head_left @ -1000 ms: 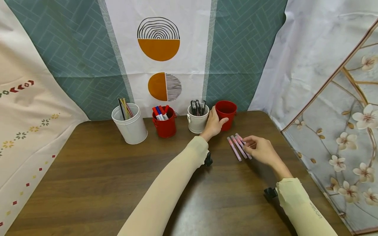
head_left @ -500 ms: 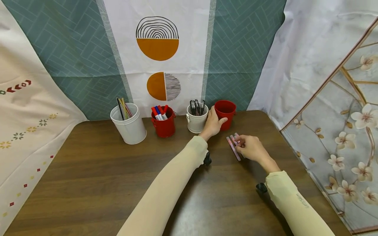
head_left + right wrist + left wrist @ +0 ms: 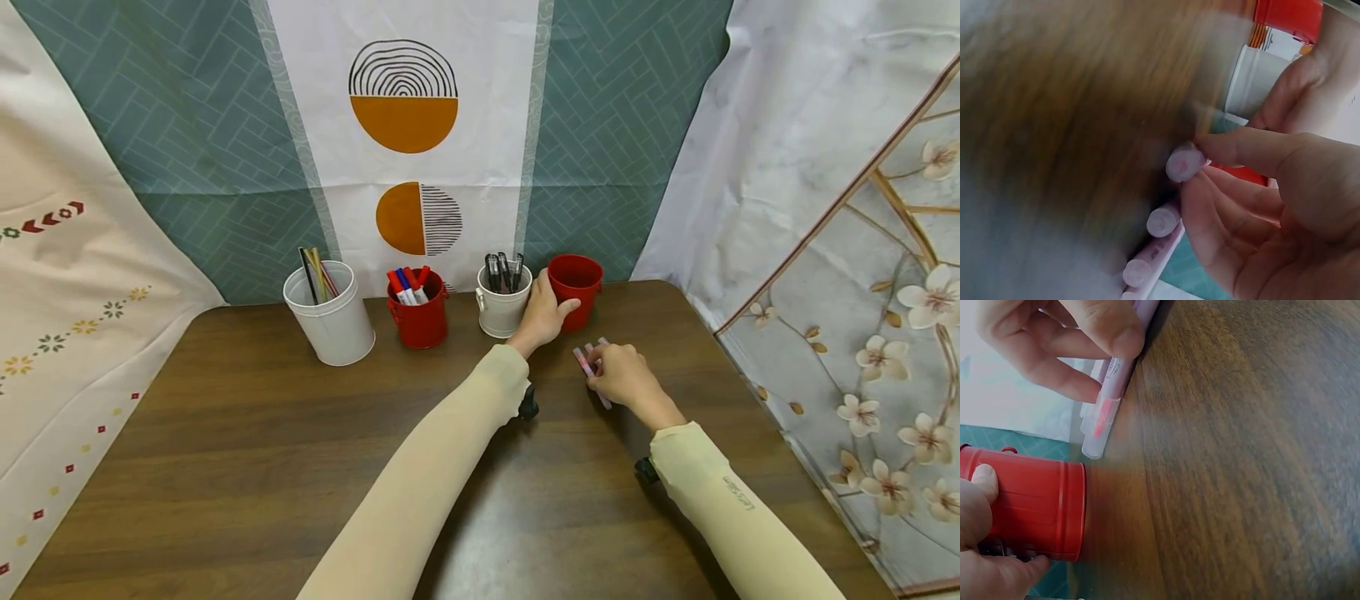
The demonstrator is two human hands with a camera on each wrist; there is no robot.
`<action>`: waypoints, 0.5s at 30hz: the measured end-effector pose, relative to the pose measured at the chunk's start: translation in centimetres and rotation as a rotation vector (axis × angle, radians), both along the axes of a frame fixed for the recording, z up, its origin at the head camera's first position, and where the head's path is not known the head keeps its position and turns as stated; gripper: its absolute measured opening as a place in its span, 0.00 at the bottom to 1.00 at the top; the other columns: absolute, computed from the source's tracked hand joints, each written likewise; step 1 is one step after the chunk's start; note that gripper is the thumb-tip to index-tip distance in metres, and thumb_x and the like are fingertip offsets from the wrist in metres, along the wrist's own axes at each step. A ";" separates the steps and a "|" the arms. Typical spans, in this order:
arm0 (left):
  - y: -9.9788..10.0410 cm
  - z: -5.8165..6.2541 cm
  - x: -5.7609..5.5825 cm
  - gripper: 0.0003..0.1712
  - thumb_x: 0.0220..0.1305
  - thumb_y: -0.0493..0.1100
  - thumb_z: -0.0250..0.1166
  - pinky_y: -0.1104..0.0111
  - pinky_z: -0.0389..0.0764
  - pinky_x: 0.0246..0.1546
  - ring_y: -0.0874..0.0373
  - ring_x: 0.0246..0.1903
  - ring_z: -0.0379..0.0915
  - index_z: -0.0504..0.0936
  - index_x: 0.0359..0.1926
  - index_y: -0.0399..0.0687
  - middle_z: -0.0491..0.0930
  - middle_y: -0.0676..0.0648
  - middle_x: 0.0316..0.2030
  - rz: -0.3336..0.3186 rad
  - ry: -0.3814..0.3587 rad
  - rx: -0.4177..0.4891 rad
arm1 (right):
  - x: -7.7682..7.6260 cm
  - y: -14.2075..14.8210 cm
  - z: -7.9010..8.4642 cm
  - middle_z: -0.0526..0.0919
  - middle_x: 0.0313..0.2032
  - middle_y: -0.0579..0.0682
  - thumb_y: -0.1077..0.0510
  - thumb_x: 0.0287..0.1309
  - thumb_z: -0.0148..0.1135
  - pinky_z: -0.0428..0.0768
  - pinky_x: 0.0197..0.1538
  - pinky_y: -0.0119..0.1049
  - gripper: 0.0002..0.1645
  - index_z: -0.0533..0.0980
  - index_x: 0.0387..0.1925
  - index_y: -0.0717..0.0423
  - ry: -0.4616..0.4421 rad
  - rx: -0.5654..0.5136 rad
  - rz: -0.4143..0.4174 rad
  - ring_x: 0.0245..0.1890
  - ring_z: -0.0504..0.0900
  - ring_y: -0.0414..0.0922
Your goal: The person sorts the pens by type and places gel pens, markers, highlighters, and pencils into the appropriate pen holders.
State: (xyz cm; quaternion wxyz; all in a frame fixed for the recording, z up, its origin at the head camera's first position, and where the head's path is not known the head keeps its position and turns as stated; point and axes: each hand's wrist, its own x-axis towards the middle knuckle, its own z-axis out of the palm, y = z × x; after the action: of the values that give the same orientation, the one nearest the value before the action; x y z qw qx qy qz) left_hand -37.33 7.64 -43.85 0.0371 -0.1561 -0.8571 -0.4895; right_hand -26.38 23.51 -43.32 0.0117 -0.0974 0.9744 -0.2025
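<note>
At the back of the table, my left hand holds the small red bucket, thumb on its near wall and the other fingers between it and the white bucket. No contents show inside the red bucket. To its front right, my right hand is over a row of slim lavender highlighters with clear caps. Its thumb and fingertips pinch the leftmost highlighter, close over the wood. In the right wrist view more highlighters lie beside that one, partly hidden from the head view by the hand.
The white bucket beside my left hand contains black pens. Further left stand another red bucket with red and blue markers and a taller white bin with pencils. Fabric hangs behind the brown table.
My right hand has moved left across the highlighters, from the rightmost one to the leftmost, and its fingers have closed on that one. The left hand has stayed on the red bucket.
</note>
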 end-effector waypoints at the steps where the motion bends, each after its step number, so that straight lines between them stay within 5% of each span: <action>1: 0.0 0.0 0.0 0.45 0.76 0.45 0.67 0.60 0.64 0.78 0.45 0.75 0.60 0.51 0.80 0.37 0.60 0.36 0.76 0.001 -0.001 0.002 | 0.0 -0.1 0.1 0.84 0.30 0.51 0.64 0.56 0.74 0.83 0.38 0.48 0.15 0.85 0.46 0.64 -0.005 0.001 -0.002 0.31 0.82 0.49; 7: -0.1 0.0 0.1 0.45 0.76 0.45 0.67 0.61 0.64 0.77 0.45 0.75 0.61 0.51 0.80 0.36 0.61 0.35 0.76 0.002 0.003 -0.005 | 0.0 0.3 0.8 0.87 0.33 0.54 0.63 0.57 0.73 0.85 0.38 0.47 0.17 0.86 0.48 0.64 -0.034 -0.028 0.004 0.31 0.84 0.48; 15: 0.1 -0.2 -0.1 0.45 0.75 0.46 0.67 0.60 0.64 0.78 0.44 0.74 0.62 0.51 0.80 0.37 0.61 0.35 0.75 0.005 0.009 -0.006 | -0.1 2.6 2.9 0.89 0.35 0.55 0.64 0.63 0.66 0.86 0.30 0.36 0.18 0.83 0.55 0.62 -0.056 -0.259 0.002 0.25 0.89 0.48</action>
State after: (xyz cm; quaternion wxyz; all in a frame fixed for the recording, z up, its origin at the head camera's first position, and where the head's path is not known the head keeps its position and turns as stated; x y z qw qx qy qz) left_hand -37.42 7.76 -44.08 0.0418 -0.1561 -0.8589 -0.4860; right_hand -26.48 26.13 -40.44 0.0264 -0.0931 0.9393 -0.3291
